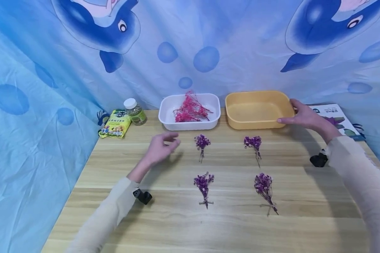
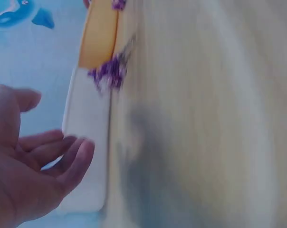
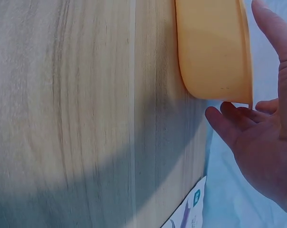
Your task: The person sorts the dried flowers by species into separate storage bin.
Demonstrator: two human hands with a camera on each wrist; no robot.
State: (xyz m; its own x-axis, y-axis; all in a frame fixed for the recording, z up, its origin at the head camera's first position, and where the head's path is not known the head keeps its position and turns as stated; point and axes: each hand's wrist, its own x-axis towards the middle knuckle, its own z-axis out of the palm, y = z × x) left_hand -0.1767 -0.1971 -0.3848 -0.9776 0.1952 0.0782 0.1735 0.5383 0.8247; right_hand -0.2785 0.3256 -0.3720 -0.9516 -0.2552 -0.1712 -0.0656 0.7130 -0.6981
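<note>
My right hand is at the right end of the yellow basin, thumb spread above the rim and fingertips touching the end wall under it. In the right wrist view the fingers look fairly straight, the thumb apart from the rim. Loosely bent and holding nothing, my left hand hovers over the table before the white basin. Pink dried flowers lie inside that basin. Nearby on the table are small purple dried-flower bunches.
At the back left stand a yellow printed packet and a white-capped jar. A printed sheet or packet lies behind my right forearm. The wooden table meets a blue patterned curtain at the back.
</note>
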